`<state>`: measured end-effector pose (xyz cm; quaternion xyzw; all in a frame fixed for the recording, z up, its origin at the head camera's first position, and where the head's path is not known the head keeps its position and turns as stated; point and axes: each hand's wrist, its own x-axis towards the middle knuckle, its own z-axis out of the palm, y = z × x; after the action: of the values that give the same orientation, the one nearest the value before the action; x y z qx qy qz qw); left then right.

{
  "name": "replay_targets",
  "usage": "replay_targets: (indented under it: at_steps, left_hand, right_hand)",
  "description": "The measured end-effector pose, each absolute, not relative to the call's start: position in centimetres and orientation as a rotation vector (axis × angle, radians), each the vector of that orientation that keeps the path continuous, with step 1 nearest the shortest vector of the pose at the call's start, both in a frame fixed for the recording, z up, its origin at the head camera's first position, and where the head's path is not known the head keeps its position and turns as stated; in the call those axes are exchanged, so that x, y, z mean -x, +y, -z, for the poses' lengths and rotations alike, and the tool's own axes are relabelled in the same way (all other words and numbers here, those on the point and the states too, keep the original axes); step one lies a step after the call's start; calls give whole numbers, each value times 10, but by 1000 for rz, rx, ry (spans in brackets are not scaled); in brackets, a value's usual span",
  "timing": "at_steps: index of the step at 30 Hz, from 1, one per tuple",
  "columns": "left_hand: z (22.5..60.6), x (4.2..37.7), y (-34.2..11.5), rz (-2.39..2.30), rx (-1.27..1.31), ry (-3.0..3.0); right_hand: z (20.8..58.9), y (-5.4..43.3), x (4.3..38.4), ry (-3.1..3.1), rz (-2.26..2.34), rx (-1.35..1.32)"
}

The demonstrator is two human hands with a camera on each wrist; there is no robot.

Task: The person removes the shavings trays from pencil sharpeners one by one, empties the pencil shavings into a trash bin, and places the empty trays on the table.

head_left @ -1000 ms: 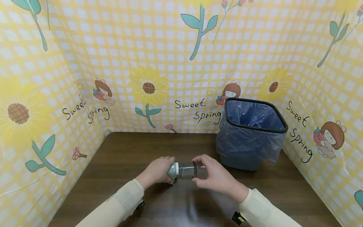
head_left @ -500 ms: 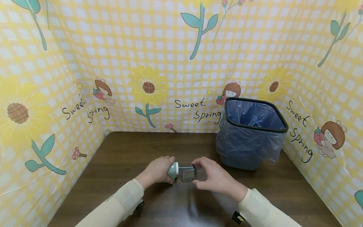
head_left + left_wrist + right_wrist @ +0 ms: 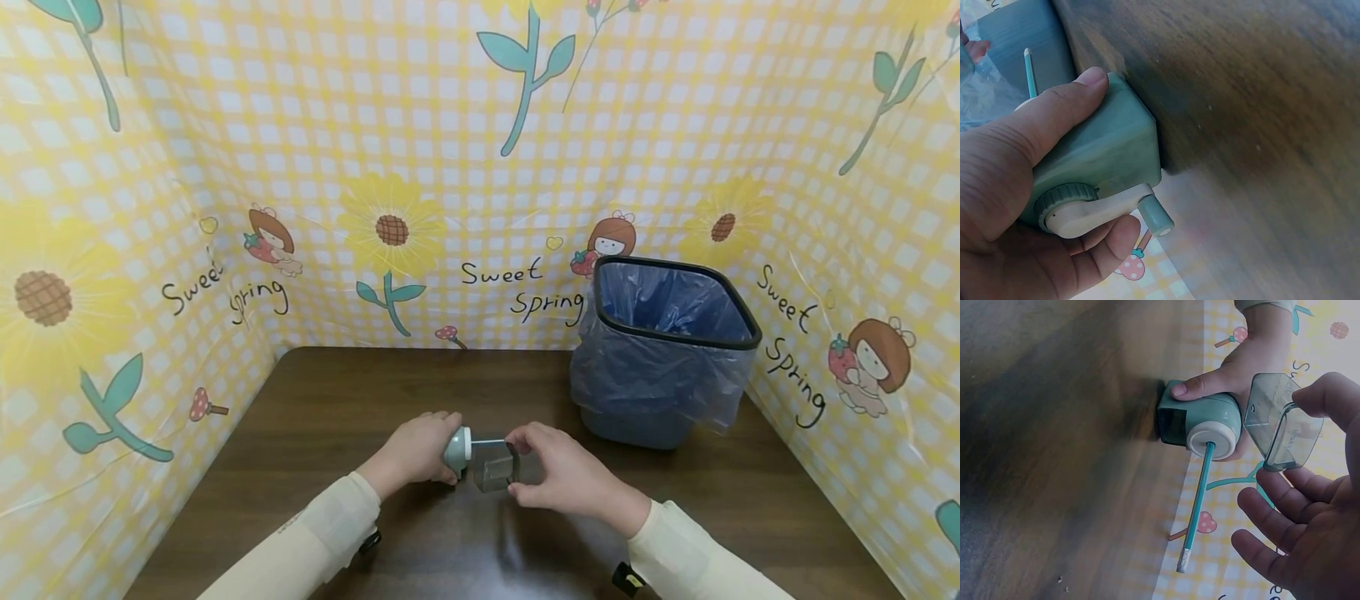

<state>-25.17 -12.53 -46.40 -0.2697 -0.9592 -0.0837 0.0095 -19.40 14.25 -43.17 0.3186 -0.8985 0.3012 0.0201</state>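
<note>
My left hand (image 3: 416,450) grips a green crank pencil sharpener (image 3: 456,452) on the table, thumb over its body. Its cream crank (image 3: 1100,215) faces the left wrist camera. A teal pencil (image 3: 1199,500) with a white eraser end sticks out of the sharpener's round white front. Beside that front, a dark square opening (image 3: 1174,425) shows in the sharpener's body. My right hand (image 3: 566,471) pinches a clear grey shavings drawer (image 3: 1272,422) between thumb and fingers, apart from the sharpener. In the head view the drawer is just below the pencil. Shavings inside it cannot be made out.
A dark bin (image 3: 637,425) lined with a translucent bag stands at the back right of the brown wooden table (image 3: 420,379). Yellow checked cloth (image 3: 480,183) printed with flowers hangs around the back and sides. Tiny specks (image 3: 1060,579) lie on the wood.
The drawer in my right hand has moved down and towards me from in front of the sharpener and tilted, so the pencil now shows above it. My left hand has stayed on the sharpener.
</note>
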Motion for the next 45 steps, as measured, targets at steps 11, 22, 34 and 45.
replay_targets:
  at_steps: [11,22,34,45]
  left_hand:
    - [465,252,-126,264,847,-2991]
    - [468,256,-127,240,860,-2985]
    - [466,256,-127,228,859,-2991]
    - [466,253,-127,245,862,-2990]
  right_hand:
    - [440,139,195,-2800,-846,-1005]
    - [451,139,199,-2813,-769,-1022]
    - [459,140,201,-2818,-650,-1039]
    - [464,138,200,-2819,-576,-1067]
